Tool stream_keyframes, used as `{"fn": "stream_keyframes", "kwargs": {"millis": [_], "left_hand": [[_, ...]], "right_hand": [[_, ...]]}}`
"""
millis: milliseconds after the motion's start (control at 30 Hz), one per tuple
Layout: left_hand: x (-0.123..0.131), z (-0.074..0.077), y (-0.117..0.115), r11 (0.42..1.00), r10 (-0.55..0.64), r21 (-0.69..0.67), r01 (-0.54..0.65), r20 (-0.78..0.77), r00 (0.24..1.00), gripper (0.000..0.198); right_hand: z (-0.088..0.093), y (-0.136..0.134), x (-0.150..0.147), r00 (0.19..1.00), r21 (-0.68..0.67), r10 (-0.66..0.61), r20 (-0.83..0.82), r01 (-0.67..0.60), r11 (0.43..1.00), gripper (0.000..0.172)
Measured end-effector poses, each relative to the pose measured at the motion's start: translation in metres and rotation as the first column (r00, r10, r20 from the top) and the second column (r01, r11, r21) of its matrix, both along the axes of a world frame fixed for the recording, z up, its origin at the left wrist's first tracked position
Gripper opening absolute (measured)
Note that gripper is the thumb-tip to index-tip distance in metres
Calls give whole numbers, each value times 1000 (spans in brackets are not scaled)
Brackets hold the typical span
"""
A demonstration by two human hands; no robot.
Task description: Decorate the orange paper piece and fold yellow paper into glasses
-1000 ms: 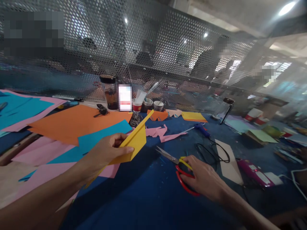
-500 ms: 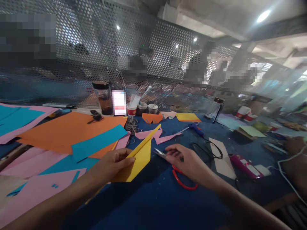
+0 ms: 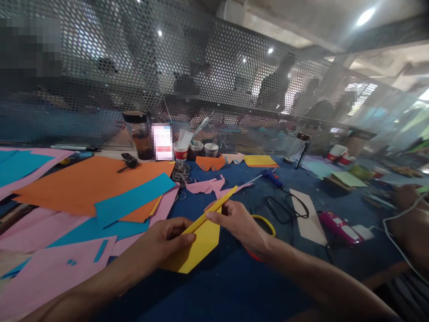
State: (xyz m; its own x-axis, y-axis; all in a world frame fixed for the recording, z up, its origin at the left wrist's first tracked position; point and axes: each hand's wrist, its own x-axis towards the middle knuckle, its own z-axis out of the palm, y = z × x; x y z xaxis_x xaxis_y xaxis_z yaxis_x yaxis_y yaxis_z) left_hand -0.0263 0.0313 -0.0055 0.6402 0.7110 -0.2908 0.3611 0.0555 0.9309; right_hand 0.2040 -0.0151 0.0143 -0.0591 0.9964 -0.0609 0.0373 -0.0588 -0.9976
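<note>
A folded yellow paper is held up over the blue table between both hands. My left hand pinches its folded edge, thumb on top. Further up the same fold, my right hand pinches it between thumb and fingers. Under and behind my right wrist lie scissors with a yellow and red handle; their blades are hidden. A cut pink paper lies just beyond the hands.
Orange sheet, blue strip and pink sheets lie left. A jar, lit phone and cups stand behind. Blue glue gun, its cord, beige paper and magenta device lie right. Another person's hand is far right.
My right hand has let go of the scissors, moved left and taken hold of the yellow paper. The paper sits slightly lower and further right, still in my left hand.
</note>
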Motion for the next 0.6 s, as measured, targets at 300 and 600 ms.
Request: {"fn": "stream_keyframes", "kwargs": {"millis": [300, 600], "left_hand": [[-2, 3, -3, 990, -22, 134, 36, -104, 994, 39], [-2, 11, -6, 958, 36, 284, 35, -239, 970, 33]], "right_hand": [[-2, -3, -2, 999, 7, -47, -14, 47, 999, 38], [-14, 3, -3, 998, -20, -61, -34, 60, 998, 35]]}}
